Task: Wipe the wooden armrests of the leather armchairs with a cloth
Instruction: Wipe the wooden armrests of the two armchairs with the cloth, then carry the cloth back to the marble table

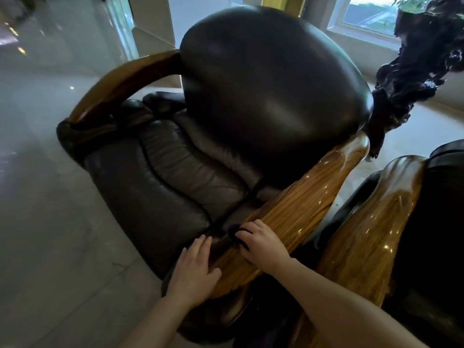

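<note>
Right hand closed over a dark cloth, pressed on the near end of the wooden armrest, whose long axis runs far-right toward the backrest; left hand open, flat, bracing nearer left; unwiped length probably lies ahead.

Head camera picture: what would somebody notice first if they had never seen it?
Probably the big shiny black leather chair back in the middle. Next, the glossy striped wooden armrest below it, where the right hand presses a dark cloth and the left hand lies flat nearby.
</note>
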`<state>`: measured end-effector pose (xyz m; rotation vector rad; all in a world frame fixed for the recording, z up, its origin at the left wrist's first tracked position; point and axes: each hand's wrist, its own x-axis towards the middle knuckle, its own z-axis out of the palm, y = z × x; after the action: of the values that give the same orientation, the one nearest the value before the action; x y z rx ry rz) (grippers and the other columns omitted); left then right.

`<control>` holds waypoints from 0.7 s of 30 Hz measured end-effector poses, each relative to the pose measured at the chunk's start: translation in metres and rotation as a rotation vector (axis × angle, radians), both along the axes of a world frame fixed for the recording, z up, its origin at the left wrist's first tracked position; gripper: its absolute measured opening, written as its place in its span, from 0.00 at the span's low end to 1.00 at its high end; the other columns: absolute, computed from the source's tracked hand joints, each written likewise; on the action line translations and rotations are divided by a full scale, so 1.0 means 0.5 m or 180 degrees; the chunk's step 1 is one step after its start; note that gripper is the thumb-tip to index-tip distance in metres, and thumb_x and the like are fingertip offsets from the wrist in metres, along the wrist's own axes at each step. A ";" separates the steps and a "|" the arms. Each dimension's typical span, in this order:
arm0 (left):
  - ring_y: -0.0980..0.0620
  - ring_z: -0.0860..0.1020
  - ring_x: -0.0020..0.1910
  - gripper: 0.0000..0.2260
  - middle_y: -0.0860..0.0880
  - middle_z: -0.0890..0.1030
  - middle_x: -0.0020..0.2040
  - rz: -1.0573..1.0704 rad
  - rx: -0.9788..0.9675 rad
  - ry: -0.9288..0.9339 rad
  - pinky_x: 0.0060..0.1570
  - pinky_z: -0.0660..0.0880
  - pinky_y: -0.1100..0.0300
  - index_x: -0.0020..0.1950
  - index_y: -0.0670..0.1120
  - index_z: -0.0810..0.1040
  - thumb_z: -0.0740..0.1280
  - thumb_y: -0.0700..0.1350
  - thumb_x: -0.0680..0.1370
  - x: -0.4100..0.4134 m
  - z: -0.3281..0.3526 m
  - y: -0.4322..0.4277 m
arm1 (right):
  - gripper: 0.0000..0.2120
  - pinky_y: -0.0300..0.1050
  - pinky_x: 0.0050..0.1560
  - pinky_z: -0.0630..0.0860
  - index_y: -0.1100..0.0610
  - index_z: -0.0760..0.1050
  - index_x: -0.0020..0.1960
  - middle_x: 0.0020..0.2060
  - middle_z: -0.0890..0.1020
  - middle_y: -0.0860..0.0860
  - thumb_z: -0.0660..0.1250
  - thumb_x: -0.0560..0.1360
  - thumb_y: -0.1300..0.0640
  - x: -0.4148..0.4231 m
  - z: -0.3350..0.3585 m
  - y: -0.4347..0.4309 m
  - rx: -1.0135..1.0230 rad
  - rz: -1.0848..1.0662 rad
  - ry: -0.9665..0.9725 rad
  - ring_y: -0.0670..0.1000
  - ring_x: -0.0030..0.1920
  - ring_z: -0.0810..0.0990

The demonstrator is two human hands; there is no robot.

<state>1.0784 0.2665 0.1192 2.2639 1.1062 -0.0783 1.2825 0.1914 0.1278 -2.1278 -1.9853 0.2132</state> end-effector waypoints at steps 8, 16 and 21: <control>0.49 0.49 0.78 0.36 0.50 0.53 0.80 0.0362 0.0695 0.0324 0.74 0.44 0.39 0.79 0.55 0.49 0.52 0.66 0.73 -0.126 0.023 0.018 | 0.14 0.43 0.55 0.74 0.51 0.81 0.61 0.55 0.82 0.49 0.69 0.76 0.54 -0.055 0.088 0.029 0.0109 -0.0530 0.0362 0.52 0.53 0.80; 0.44 0.49 0.78 0.36 0.45 0.53 0.80 0.0600 0.0833 0.0223 0.74 0.50 0.39 0.79 0.52 0.52 0.61 0.60 0.75 -0.261 0.106 0.041 | 0.17 0.37 0.53 0.70 0.49 0.79 0.64 0.55 0.82 0.46 0.71 0.75 0.52 -0.213 0.197 0.089 0.0422 -0.0579 0.0539 0.47 0.56 0.79; 0.44 0.52 0.78 0.36 0.45 0.55 0.80 0.0730 0.0992 0.0297 0.72 0.56 0.39 0.79 0.52 0.53 0.60 0.61 0.74 -0.360 0.185 0.017 | 0.17 0.36 0.51 0.70 0.48 0.79 0.62 0.53 0.82 0.45 0.72 0.74 0.52 -0.330 0.286 0.087 0.0456 -0.0541 0.0622 0.45 0.52 0.79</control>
<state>0.8986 0.2748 0.2115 2.4021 1.5097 0.0888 1.1174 0.2349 0.2709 -2.0835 -1.6521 0.2326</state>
